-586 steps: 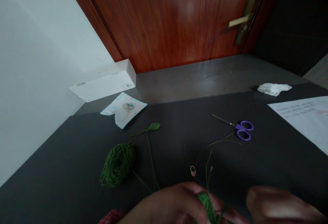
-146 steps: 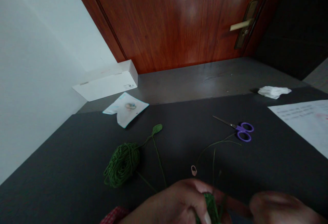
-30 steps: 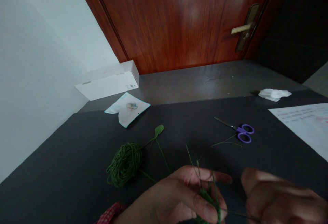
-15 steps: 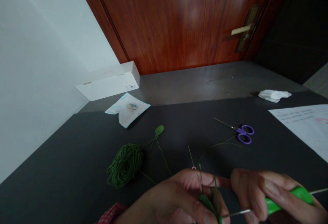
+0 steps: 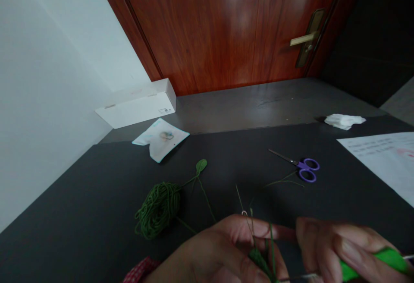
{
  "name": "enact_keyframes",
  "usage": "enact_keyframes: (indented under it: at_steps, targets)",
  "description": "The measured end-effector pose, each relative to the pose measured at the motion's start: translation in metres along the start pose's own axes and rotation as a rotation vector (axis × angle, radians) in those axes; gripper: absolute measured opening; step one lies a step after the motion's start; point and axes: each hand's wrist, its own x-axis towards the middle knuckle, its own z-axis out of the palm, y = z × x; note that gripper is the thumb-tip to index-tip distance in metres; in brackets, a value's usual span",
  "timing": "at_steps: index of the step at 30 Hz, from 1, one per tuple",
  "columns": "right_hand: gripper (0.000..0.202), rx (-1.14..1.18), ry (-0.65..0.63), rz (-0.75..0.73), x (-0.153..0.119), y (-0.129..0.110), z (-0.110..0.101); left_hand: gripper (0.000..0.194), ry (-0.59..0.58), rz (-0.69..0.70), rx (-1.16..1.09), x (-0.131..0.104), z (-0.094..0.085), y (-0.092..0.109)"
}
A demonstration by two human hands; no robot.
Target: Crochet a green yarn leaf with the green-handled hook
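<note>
My left hand (image 5: 233,248) pinches a small green crochet piece (image 5: 258,260) near the bottom edge, and a strand of green yarn (image 5: 272,248) runs up from it over the fingers. A thin wire or stem with a small pale ring stands up out of that hand. My right hand (image 5: 349,248) is closed around a crochet hook with a bright green handle (image 5: 390,259); its metal shaft reaches left to the green piece. Where the hook tip meets the yarn is too low and blurred to make out.
A green yarn skein (image 5: 158,209) and a small green crocheted leaf (image 5: 201,165) lie left of my hands. Purple scissors (image 5: 305,168) rest beyond, beside loose yarn ends. Farther off are a white packet (image 5: 168,138), white box (image 5: 139,108), crumpled tissue (image 5: 344,121) and printed paper (image 5: 384,153).
My right hand with the crochet hook has moved slightly right and down, drawing away from the left. The left hand keeps its pinch on the green piece.
</note>
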Motion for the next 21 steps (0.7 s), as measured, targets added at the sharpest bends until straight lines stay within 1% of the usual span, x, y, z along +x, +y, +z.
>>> enact_keyframes:
  at_steps: [2,4,7,8,10,12,14,17,21]
  targets:
    - [0.039,0.090,0.024,0.042,0.002,0.002,0.000,0.078,-0.004,-0.005,0.000,-0.001,0.001,0.000]
    - [0.038,0.200,0.065,0.123,0.003,0.002,0.000,0.076,0.015,0.014,-0.003,-0.001,0.002,0.000]
    - [0.037,0.327,0.040,0.235,0.006,-0.001,0.000,0.074,0.044,0.047,-0.003,-0.001,0.003,-0.001]
    - [0.037,0.356,0.037,0.254,0.006,-0.002,-0.001,0.073,0.052,0.053,0.002,-0.001,0.003,-0.001]
    - [0.038,0.405,0.079,0.262,0.006,-0.003,-0.001,0.074,0.065,0.065,0.022,-0.001,0.004,-0.002]
    - [0.038,0.441,0.121,0.259,0.006,-0.003,-0.001,0.074,0.120,0.102,0.057,-0.001,0.004,-0.003]
    - [0.037,0.450,0.140,0.252,0.006,-0.001,0.000,0.076,0.213,0.149,0.135,-0.002,0.006,-0.004]
    - [0.037,0.387,0.146,0.220,0.006,0.002,0.002,0.081,0.344,0.227,0.278,-0.002,0.008,-0.007]
    - [0.037,0.283,0.190,0.208,0.010,0.003,0.007,0.079,0.455,0.369,0.414,0.001,0.009,-0.011]
